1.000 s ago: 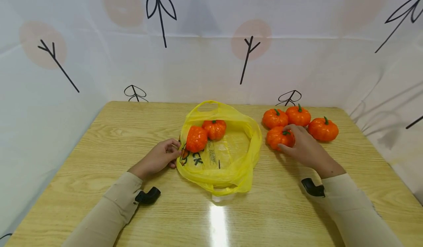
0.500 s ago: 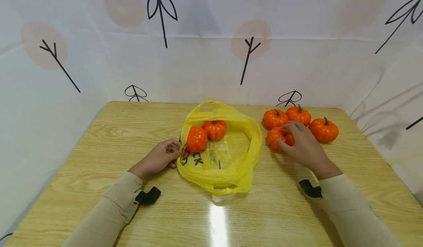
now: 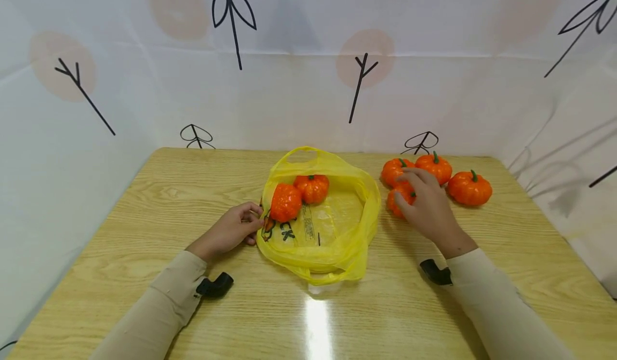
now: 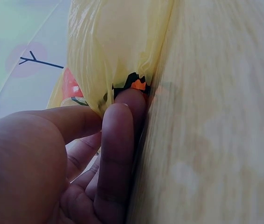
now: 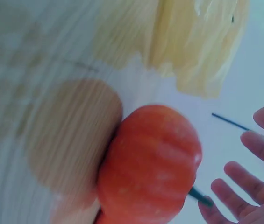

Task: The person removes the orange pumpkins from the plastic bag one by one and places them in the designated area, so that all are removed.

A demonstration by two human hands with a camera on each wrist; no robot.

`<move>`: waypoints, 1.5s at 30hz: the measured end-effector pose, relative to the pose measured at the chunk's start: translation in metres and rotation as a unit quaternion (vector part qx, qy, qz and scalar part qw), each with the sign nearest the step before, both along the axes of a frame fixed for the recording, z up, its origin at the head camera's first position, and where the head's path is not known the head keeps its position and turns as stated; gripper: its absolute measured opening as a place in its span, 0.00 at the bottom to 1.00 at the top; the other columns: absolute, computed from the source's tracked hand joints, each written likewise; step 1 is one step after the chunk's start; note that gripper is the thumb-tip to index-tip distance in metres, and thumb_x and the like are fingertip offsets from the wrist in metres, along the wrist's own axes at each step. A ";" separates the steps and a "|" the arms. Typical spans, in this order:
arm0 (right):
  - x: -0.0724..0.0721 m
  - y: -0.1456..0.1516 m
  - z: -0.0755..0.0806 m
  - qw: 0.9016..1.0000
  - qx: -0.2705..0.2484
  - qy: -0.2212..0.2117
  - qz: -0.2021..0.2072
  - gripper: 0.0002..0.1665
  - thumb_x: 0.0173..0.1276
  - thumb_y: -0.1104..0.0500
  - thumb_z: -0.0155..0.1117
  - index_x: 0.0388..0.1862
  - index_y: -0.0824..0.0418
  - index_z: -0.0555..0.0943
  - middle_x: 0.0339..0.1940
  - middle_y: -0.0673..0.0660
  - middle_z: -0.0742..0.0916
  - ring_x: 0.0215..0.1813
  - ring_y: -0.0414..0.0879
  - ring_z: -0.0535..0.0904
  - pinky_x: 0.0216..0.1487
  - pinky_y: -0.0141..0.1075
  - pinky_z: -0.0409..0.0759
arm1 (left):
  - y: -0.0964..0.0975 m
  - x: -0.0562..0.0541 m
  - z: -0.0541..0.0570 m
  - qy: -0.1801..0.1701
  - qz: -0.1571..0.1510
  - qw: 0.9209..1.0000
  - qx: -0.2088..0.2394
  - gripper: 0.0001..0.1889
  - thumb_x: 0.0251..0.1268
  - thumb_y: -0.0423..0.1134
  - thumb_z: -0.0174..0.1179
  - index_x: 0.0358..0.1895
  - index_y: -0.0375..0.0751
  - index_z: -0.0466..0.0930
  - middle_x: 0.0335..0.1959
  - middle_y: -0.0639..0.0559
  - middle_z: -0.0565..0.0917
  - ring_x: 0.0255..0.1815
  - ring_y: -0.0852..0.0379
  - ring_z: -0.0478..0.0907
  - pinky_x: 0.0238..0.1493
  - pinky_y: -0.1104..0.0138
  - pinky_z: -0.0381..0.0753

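A yellow plastic bag [image 3: 372, 204] lies with its mouth spread, two orange toy pumpkins inside, one of them [image 3: 286, 203] near its left wall. My left hand [image 3: 232, 227] is at the bag's left side, and in the left wrist view its thumb and fingers pinch the thin plastic [image 4: 117, 42] close to the tabletop. On the right, my right hand [image 3: 430, 210] hovers over the front pumpkin [image 3: 395, 203], partly covering it. The right wrist view has the fingers [image 5: 244, 172] spread and apart from that pumpkin's body [image 5: 150, 163], beside its green stem [image 5: 201, 196].
Behind the front pumpkin sit more orange pumpkins: one at back left [image 3: 392, 172], one at back middle [image 3: 435, 168] and one to the right [image 3: 469, 188]. Everything rests on a wooden table [image 3: 193, 188], with a patterned white cloth [image 3: 289, 97] behind it.
My right hand has drawn off the front pumpkin, its fingers opening, and shifted slightly left and up over it. The left hand and bag stay in place.
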State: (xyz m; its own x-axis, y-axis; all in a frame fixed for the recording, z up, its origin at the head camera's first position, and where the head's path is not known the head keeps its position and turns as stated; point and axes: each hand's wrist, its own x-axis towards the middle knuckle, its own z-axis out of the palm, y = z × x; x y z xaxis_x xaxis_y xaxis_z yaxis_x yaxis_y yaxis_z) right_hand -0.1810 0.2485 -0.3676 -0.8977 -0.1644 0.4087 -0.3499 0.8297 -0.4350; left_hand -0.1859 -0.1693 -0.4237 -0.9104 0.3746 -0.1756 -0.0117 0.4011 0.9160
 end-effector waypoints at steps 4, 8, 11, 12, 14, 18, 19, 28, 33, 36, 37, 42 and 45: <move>-0.004 -0.009 0.001 1.000 -0.007 -0.001 0.011 0.15 0.70 0.62 0.62 0.52 0.70 0.79 0.66 0.69 0.75 0.70 0.68 0.64 0.66 0.67 0.66 | 0.001 0.000 -0.001 0.000 0.002 1.000 0.006 0.13 0.76 0.37 0.56 0.56 0.35 0.71 0.36 0.45 0.81 0.30 0.56 0.76 0.34 0.66 0.84; -0.005 -0.019 0.001 1.000 -0.015 -0.011 0.019 0.15 0.71 0.61 0.61 0.53 0.68 0.80 0.66 0.68 0.75 0.70 0.66 0.65 0.66 0.65 0.68 | 0.002 -0.001 -0.003 0.004 0.005 1.000 0.006 0.12 0.76 0.37 0.56 0.55 0.35 0.71 0.36 0.45 0.81 0.30 0.56 0.76 0.34 0.66 0.84; -0.007 -0.028 0.000 0.999 -0.019 -0.014 0.029 0.16 0.71 0.61 0.61 0.54 0.66 0.80 0.67 0.67 0.74 0.71 0.65 0.65 0.65 0.64 0.71 | 0.001 -0.001 -0.003 0.006 0.005 1.000 0.005 0.12 0.75 0.36 0.56 0.55 0.35 0.71 0.36 0.45 0.81 0.30 0.55 0.76 0.34 0.66 0.84; -0.007 -0.030 0.000 0.999 -0.020 -0.012 0.033 0.16 0.71 0.61 0.61 0.54 0.66 0.79 0.67 0.67 0.74 0.71 0.65 0.65 0.64 0.64 0.71 | 0.001 -0.001 -0.003 0.007 0.006 1.000 0.004 0.12 0.75 0.36 0.56 0.55 0.35 0.71 0.36 0.44 0.81 0.30 0.55 0.76 0.33 0.66 0.84; -0.009 -0.035 0.000 0.999 -0.023 -0.004 0.042 0.16 0.71 0.61 0.62 0.55 0.66 0.80 0.67 0.67 0.75 0.69 0.65 0.67 0.63 0.63 0.73 | 0.001 -0.001 -0.003 0.008 0.004 1.000 0.004 0.12 0.75 0.36 0.56 0.55 0.34 0.71 0.36 0.44 0.81 0.29 0.55 0.76 0.33 0.66 0.84; -0.011 -0.046 0.003 0.998 -0.024 0.002 0.053 0.16 0.71 0.61 0.62 0.55 0.66 0.79 0.66 0.66 0.76 0.67 0.65 0.69 0.62 0.63 0.73 | 0.001 0.000 -0.001 0.007 0.003 1.000 0.002 0.12 0.76 0.36 0.56 0.55 0.35 0.71 0.37 0.44 0.81 0.29 0.55 0.76 0.33 0.66 0.84; -0.011 -0.049 0.004 0.998 -0.024 0.000 0.055 0.17 0.71 0.61 0.63 0.55 0.66 0.79 0.65 0.66 0.77 0.68 0.65 0.69 0.63 0.63 0.73 | 0.001 0.000 0.000 0.006 0.003 1.000 0.002 0.12 0.76 0.36 0.56 0.55 0.35 0.71 0.37 0.44 0.81 0.29 0.55 0.76 0.33 0.66 0.84; -0.010 -0.069 0.012 0.994 -0.041 -0.048 0.093 0.21 0.73 0.58 0.62 0.62 0.62 0.76 0.67 0.63 0.76 0.68 0.61 0.71 0.65 0.60 0.73 | 0.003 0.002 0.003 0.004 0.008 1.000 0.007 0.11 0.76 0.36 0.56 0.55 0.36 0.72 0.36 0.45 0.81 0.30 0.55 0.76 0.33 0.66 0.84; -0.009 -0.077 0.020 0.988 -0.062 -0.066 0.123 0.23 0.74 0.58 0.61 0.66 0.61 0.74 0.66 0.62 0.77 0.65 0.60 0.72 0.64 0.59 0.74 | 0.003 0.001 0.002 0.007 0.003 1.000 0.004 0.12 0.76 0.36 0.56 0.55 0.36 0.71 0.36 0.45 0.81 0.30 0.55 0.76 0.34 0.66 0.84; -0.007 -0.082 0.027 0.985 -0.082 -0.069 0.139 0.24 0.74 0.59 0.62 0.66 0.61 0.74 0.66 0.61 0.77 0.65 0.59 0.73 0.64 0.57 0.75 | 0.003 0.001 0.002 0.009 0.001 1.000 0.001 0.12 0.76 0.37 0.56 0.55 0.35 0.71 0.36 0.45 0.81 0.30 0.55 0.75 0.34 0.66 0.84; -0.006 -0.084 0.030 0.983 -0.088 -0.070 0.144 0.24 0.74 0.59 0.62 0.66 0.61 0.74 0.66 0.61 0.78 0.65 0.59 0.73 0.65 0.57 0.75 | 0.003 0.001 0.002 0.009 0.001 1.000 0.001 0.12 0.76 0.37 0.56 0.55 0.35 0.71 0.36 0.45 0.80 0.29 0.55 0.75 0.34 0.66 0.84; -0.006 -0.096 0.037 0.980 -0.094 -0.071 0.163 0.23 0.74 0.59 0.62 0.66 0.61 0.74 0.65 0.60 0.78 0.65 0.59 0.73 0.65 0.57 0.75 | 0.003 0.001 0.001 0.004 0.004 1.000 0.003 0.12 0.76 0.37 0.56 0.55 0.35 0.71 0.36 0.45 0.80 0.29 0.55 0.75 0.34 0.66 0.84; -0.008 -0.103 0.037 0.980 -0.088 -0.064 0.169 0.22 0.73 0.60 0.62 0.65 0.62 0.75 0.64 0.61 0.79 0.64 0.60 0.74 0.64 0.57 0.76 | 0.002 0.000 0.001 -0.001 0.008 1.000 0.004 0.12 0.75 0.36 0.56 0.55 0.35 0.71 0.36 0.45 0.80 0.30 0.55 0.75 0.34 0.66 0.84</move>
